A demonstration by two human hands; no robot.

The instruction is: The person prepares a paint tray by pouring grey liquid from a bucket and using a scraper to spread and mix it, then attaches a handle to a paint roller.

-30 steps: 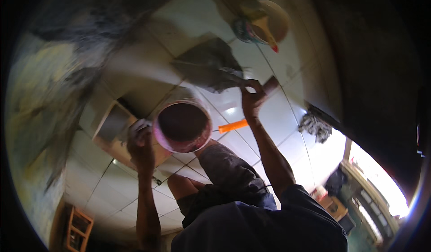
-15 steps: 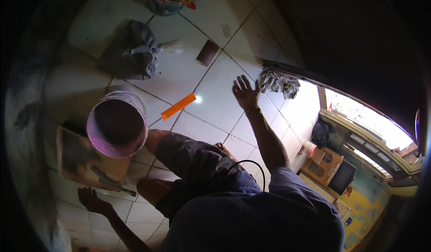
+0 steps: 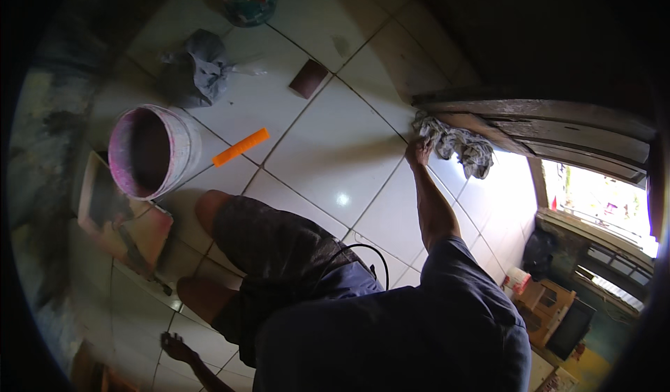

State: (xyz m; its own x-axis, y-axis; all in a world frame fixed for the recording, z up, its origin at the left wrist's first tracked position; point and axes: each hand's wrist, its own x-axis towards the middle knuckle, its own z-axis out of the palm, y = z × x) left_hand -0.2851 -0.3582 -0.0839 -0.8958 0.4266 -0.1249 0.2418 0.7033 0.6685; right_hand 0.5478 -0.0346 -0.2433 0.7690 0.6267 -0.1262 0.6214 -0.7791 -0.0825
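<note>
Pale, glossy square tiles make up the floor (image 3: pixel 314 161), their dark joints running slantwise across the room, with a rough, blotched wall (image 3: pixel 49 148) along the left. Over on the right, a worn wooden door (image 3: pixel 558 117) in dark planks stands against the glare from outside. The person sits low, bare knees bent, in a dark shirt and mottled shorts. By the knees is a round white bucket (image 3: pixel 187 151), its inner wall stained pink around a dark hollow. Just beside it lies a flat squarish board (image 3: pixel 157 230), smeared dark, with a long greyish tool (image 3: pixel 134 247) across it. A soft, crumpled grey bag (image 3: pixel 207 67) slumps farther off, near a green tub (image 3: pixel 250 9) in shadow. The wrinkled grey cloth (image 3: pixel 462 148) lies bunched on the tiles at the foot of the door. The right hand (image 3: pixel 419 152) reaches its near end, fingers bent and touching; I can't tell whether they grip. The left hand (image 3: pixel 179 348) hangs empty over the tiles, fingers loosely parted. Smallest are a smooth orange tube (image 3: pixel 241 147) and a flat brown rectangle (image 3: pixel 308 79).
</note>
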